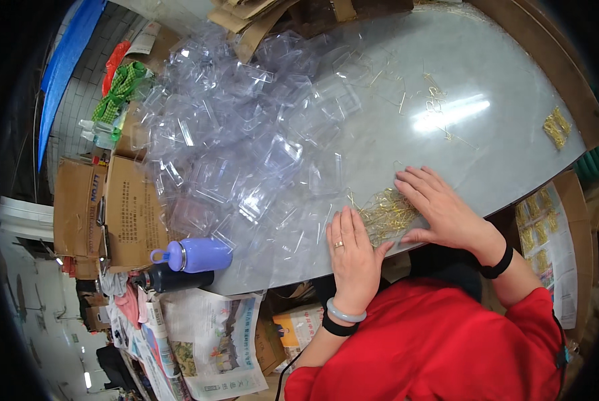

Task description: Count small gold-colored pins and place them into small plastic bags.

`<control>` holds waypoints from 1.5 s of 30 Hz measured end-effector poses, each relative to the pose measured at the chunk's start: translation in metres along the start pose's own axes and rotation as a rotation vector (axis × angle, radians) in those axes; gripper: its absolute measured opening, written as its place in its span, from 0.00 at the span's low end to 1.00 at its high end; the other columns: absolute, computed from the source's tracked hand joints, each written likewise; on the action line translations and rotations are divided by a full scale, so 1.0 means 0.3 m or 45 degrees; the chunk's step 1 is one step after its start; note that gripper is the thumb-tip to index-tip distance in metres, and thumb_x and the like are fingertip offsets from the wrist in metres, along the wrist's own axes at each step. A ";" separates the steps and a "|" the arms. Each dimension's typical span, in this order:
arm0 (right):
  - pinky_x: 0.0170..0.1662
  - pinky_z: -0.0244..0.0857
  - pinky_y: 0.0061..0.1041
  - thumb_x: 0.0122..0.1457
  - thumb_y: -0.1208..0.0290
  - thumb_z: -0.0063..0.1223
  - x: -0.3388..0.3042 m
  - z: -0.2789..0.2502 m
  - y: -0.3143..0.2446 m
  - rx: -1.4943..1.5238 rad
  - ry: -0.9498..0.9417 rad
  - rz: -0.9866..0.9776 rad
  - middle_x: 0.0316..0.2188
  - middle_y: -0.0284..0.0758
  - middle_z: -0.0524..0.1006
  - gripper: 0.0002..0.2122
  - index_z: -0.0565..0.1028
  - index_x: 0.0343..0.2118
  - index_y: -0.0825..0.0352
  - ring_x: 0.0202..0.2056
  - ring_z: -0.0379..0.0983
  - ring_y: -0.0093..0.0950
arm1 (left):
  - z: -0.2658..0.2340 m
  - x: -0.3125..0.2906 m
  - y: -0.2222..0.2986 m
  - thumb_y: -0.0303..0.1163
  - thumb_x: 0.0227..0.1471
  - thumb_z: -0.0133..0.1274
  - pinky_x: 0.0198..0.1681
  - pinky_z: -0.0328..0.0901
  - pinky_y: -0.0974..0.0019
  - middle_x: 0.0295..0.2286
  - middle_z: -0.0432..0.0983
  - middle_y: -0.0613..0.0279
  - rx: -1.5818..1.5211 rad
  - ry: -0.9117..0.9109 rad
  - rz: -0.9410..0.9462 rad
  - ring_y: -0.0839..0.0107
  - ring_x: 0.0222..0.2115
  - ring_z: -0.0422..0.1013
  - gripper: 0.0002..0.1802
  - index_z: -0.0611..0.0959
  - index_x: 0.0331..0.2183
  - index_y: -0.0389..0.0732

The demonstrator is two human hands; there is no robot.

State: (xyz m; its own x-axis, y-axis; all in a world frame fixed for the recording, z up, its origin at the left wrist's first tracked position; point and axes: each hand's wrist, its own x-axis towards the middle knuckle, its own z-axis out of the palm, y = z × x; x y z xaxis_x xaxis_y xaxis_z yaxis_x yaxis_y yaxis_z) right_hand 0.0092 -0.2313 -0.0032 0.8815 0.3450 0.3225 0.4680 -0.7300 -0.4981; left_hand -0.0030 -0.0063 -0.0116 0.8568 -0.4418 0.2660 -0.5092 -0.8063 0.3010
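Note:
A tangled pile of thin gold-coloured wire hooks lies at the near edge of the grey table. My left hand rests flat along the pile's left side, fingers stretched forward, a ring on one finger. On the other side, my right hand lies with its fingers extended and its thumb toward the pile's near edge. Between them the two hands frame the hooks; neither grips anything that I can see. More loose gold hooks are scattered farther back on the table.
A large heap of clear plastic boxes covers the table's left half. A purple bottle and a black bottle lie at the near left edge. Gold hook bundles sit far right; more lie in a cardboard box. Cartons stand left.

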 end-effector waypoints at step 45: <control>0.64 0.59 0.42 0.49 0.66 0.68 0.021 0.001 0.027 0.082 -0.112 -0.198 0.56 0.39 0.71 0.29 0.70 0.54 0.66 0.58 0.67 0.42 | -0.046 0.062 -0.020 0.26 0.47 0.64 0.51 0.64 0.55 0.48 0.70 0.47 -0.601 -0.146 0.096 0.49 0.46 0.68 0.35 0.73 0.58 0.35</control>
State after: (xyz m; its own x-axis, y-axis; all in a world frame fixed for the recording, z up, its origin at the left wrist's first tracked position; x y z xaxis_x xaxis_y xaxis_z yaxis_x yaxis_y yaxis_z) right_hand 0.0188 -0.2349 -0.0056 0.7991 0.5031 0.3292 0.5996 -0.6256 -0.4992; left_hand 0.0148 -0.0041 0.0043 0.8063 -0.5536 0.2085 -0.5285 -0.5158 0.6743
